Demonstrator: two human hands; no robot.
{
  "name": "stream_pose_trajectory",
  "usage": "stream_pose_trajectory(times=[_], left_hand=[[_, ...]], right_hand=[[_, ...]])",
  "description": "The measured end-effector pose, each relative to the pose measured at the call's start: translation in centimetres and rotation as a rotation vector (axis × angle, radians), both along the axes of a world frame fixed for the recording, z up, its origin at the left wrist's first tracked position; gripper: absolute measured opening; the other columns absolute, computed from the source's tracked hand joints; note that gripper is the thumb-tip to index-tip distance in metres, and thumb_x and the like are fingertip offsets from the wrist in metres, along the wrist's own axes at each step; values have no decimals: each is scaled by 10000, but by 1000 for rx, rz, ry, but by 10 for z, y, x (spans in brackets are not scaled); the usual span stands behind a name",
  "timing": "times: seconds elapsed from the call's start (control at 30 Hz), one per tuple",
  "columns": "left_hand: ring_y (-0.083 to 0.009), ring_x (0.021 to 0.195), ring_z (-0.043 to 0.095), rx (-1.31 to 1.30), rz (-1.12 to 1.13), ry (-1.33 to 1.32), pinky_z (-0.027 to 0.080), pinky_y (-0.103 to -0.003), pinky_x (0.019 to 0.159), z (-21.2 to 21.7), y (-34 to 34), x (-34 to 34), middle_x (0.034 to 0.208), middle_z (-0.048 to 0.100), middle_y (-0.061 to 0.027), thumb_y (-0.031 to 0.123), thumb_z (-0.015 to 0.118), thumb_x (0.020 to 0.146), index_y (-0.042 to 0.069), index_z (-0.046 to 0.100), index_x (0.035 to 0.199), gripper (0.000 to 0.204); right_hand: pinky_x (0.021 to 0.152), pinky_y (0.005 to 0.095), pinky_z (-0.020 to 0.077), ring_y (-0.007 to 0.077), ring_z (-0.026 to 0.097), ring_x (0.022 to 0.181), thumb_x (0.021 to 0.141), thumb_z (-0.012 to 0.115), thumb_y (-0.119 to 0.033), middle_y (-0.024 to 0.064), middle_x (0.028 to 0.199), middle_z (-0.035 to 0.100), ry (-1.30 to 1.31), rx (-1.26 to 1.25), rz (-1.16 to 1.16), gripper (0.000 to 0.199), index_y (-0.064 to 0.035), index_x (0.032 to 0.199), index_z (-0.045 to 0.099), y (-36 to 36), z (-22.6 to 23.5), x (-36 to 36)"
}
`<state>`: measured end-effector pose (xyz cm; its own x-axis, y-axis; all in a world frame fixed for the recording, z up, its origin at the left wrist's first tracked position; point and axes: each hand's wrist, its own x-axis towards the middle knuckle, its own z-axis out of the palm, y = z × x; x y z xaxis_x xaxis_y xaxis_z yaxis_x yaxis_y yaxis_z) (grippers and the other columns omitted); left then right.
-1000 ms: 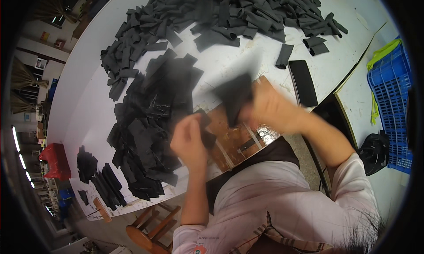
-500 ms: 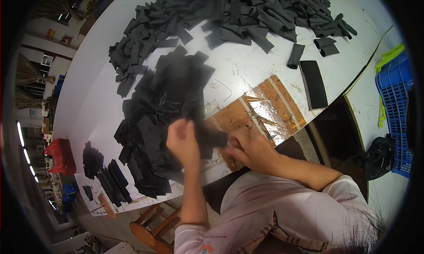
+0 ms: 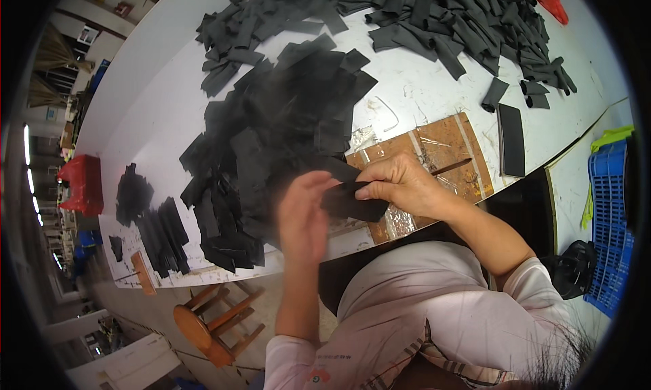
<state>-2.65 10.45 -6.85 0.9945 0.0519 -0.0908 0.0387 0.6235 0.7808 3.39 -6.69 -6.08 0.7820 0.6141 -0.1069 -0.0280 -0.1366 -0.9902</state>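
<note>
My right hand (image 3: 400, 185) pinches a flat black fabric strip (image 3: 369, 210) between thumb and fingers, over a brown board (image 3: 447, 136). My left hand (image 3: 305, 210) is smeared by motion at the strip's left end, so its grip does not show. Beyond both hands spreads a heap of flat black fabric pieces (image 3: 291, 85). A thin dark brown stick (image 3: 453, 166) shows beside my right hand, above the board; whether the hand holds it, I cannot tell.
Rolled black fabric tubes (image 3: 468, 31) pile along the table's far side. A phone (image 3: 511, 140) lies right of the board. Black strips (image 3: 163, 237) sit at the left, near a red bag (image 3: 81, 183). A wooden stool (image 3: 210, 329) and a blue crate (image 3: 607, 220) stand beside the white table.
The view has shifted, so the table's things sit elsewhere in the picture. The black strip now shows more plainly in my right hand. The brown stick has come into sight beside it.
</note>
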Motion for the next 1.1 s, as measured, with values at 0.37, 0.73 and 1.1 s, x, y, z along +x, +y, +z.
stream_pose_trajectory(times=[0.37, 0.73, 1.1], left_hand=[[-68, 691, 558, 968, -480, -17, 437, -184, 629, 49, 25, 9, 762, 615, -52, -9, 613, 714, -16, 595, 872, 159], [-192, 604, 575, 1302, -252, -208, 445, -259, 545, 31, 13, -11, 731, 582, -97, 7, 589, 704, 11, 589, 825, 121], [-62, 514, 521, 847, 328, 74, 399, -166, 438, 11, -40, -23, 645, 567, -49, -11, 565, 779, -25, 557, 816, 41]], right_hand=[[589, 291, 407, 189, 547, 606, 746, 608, -157, 138, 640, 578, -63, -168, 351, 181, 10, 814, 616, -1, 10, 10], [698, 363, 394, 286, 541, 679, 722, 613, -150, 143, 735, 577, -215, -249, 338, 196, 9, 833, 591, 5, -6, 3], [489, 276, 439, 208, 550, 556, 663, 655, -51, 92, 675, 528, -235, 64, -331, 134, 8, 762, 586, 19, 2, -35]])
